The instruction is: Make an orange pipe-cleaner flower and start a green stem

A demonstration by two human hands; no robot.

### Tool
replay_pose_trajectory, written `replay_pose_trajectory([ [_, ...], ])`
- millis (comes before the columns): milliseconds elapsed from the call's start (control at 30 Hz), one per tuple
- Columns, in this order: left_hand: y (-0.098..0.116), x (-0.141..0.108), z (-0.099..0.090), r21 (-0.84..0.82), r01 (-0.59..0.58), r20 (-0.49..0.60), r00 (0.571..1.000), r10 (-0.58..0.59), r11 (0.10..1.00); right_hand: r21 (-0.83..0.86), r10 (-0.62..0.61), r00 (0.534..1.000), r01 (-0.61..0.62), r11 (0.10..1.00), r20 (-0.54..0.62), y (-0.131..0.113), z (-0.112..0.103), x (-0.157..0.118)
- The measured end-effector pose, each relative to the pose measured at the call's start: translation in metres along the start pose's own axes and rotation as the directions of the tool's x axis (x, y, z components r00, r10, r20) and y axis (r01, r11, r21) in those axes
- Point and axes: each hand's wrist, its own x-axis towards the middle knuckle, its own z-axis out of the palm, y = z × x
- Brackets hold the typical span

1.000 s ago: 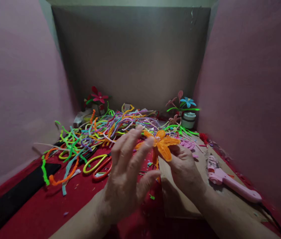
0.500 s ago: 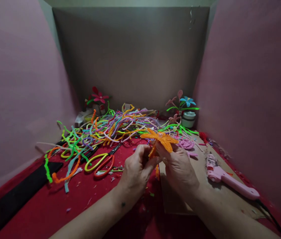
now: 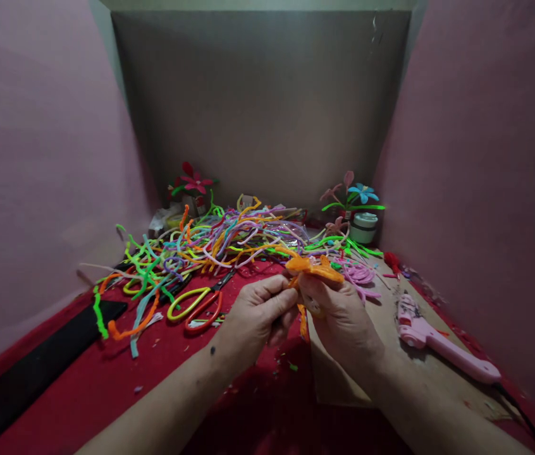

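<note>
An orange pipe-cleaner flower (image 3: 317, 270) is held up in front of me, its petals seen nearly edge-on. Around its underside closes my right hand (image 3: 341, 319), thumb and fingers gripping it. My left hand (image 3: 262, 309) pinches an orange strand just left of the flower's base; the fingertips hide most of that piece. Below the hands hangs another bit of orange pipe cleaner (image 3: 302, 321). Scissors (image 3: 203, 306) with one yellow and one red handle lie on the red cloth left of my left hand.
A heap of coloured pipe cleaners (image 3: 229, 237) spreads behind the hands. On the right, a pink glue gun (image 3: 442, 351) rests on a cardboard sheet (image 3: 343, 385). A black strip (image 3: 44, 366) lies at left. Finished flowers (image 3: 362, 193) and a small jar (image 3: 363, 227) stand at the back.
The flower has tipped so its petals show more from the side. My left hand has turned, its fingers now pinching closer to the flower's base. The view has shifted slightly.
</note>
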Motion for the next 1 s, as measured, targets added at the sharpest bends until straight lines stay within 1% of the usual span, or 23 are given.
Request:
replay_pose_trajectory([
  [67,-0.002,-0.001,-0.004,-0.167,0.073,0.139,0.989,-0.049,0.983,0.01,0.013,1.0,-0.013,1.0,0.022,-0.002,0.0,0.0],
  [133,-0.006,0.0,-0.008,-0.306,0.179,0.285,0.954,-0.089,0.935,-0.007,0.038,0.998,-0.038,0.999,0.056,-0.002,0.0,0.0],
  [167,-0.007,0.0,-0.01,-0.348,0.226,0.343,0.934,-0.101,0.91,-0.02,0.055,0.996,-0.053,0.998,0.076,-0.002,-0.001,0.0],
  [200,-0.008,0.0,-0.011,-0.368,0.258,0.382,0.918,-0.108,0.893,-0.035,0.069,0.994,-0.066,0.997,0.086,-0.002,-0.001,0.0],
  [233,-0.008,0.001,-0.011,-0.368,0.27,0.396,0.911,-0.112,0.89,-0.048,0.073,0.994,-0.069,0.996,0.081,-0.001,-0.002,0.0],
  [267,-0.008,0.001,-0.01,-0.344,0.259,0.381,0.917,-0.118,0.903,-0.056,0.069,0.995,-0.065,0.996,0.068,0.0,-0.003,0.0],
  [300,-0.007,0.001,-0.009,-0.285,0.224,0.332,0.935,-0.124,0.932,-0.059,0.061,0.997,-0.058,0.997,0.051,0.002,-0.004,0.0],
  [333,-0.006,0.001,-0.008,-0.182,0.166,0.248,0.962,-0.117,0.969,-0.064,0.05,0.998,-0.048,0.997,0.028,0.003,-0.006,0.001],
  [367,-0.006,0.001,-0.006,-0.036,0.084,0.138,0.987,-0.078,0.996,-0.069,0.037,0.999,-0.037,0.997,0.001,0.005,-0.007,0.001],
  [400,-0.006,0.001,-0.004,0.147,-0.009,0.027,1.0,0.005,0.989,-0.076,0.024,1.0,-0.025,0.997,-0.021,0.006,-0.007,0.001],
  [433,-0.006,0.0,-0.002,0.345,-0.099,-0.056,0.99,0.126,0.934,-0.09,0.012,0.999,-0.015,0.996,-0.032,0.007,-0.008,0.001],
  [467,-0.007,0.0,-0.001,0.522,-0.181,-0.088,0.96,0.264,0.833,-0.11,-0.004,0.999,-0.001,0.994,-0.039,0.008,-0.008,0.001],
  [500,-0.008,-0.001,-0.001,0.657,-0.246,-0.071,0.921,0.383,0.713,-0.139,-0.025,0.999,0.019,0.99,-0.043,0.009,-0.007,0.001],
  [533,-0.01,-0.001,-0.001,0.743,-0.293,-0.03,0.884,0.466,0.602,-0.174,-0.047,0.998,0.038,0.984,-0.044,0.01,-0.007,0.001],
  [567,-0.011,-0.001,-0.002,0.791,-0.32,0.01,0.859,0.511,0.522,-0.213,-0.062,0.997,0.052,0.976,-0.04,0.011,-0.006,0.0],
  [600,-0.012,-0.001,-0.002,0.811,-0.329,0.031,0.85,0.526,0.484,-0.246,-0.076,0.997,0.065,0.967,-0.034,0.011,-0.006,0.001],
  [633,-0.012,-0.001,-0.003,0.812,-0.325,0.032,0.855,0.518,0.485,-0.266,-0.084,0.996,0.074,0.961,-0.028,0.012,-0.006,0.001],
  [667,-0.012,-0.001,-0.004,0.799,-0.309,0.014,0.867,0.498,0.515,-0.268,-0.083,0.996,0.077,0.96,-0.014,0.012,-0.006,0.001],
  [767,-0.01,0.0,-0.004,0.678,-0.245,-0.08,0.913,0.4,0.694,-0.21,-0.045,0.998,0.054,0.976,0.048,0.012,-0.008,0.003],
  [833,-0.008,0.0,-0.003,0.533,-0.199,-0.124,0.943,0.308,0.823,-0.203,-0.025,0.998,0.036,0.979,0.058,0.011,-0.01,0.003],
  [900,-0.005,0.0,0.0,0.368,-0.142,-0.146,0.967,0.208,0.919,-0.217,-0.024,0.999,0.034,0.976,0.049,0.01,-0.012,0.004],
  [1000,-0.001,-0.002,0.004,0.162,-0.062,-0.145,0.986,0.086,0.985,-0.176,0.006,0.997,0.008,0.984,0.079,0.01,-0.013,0.005],
])
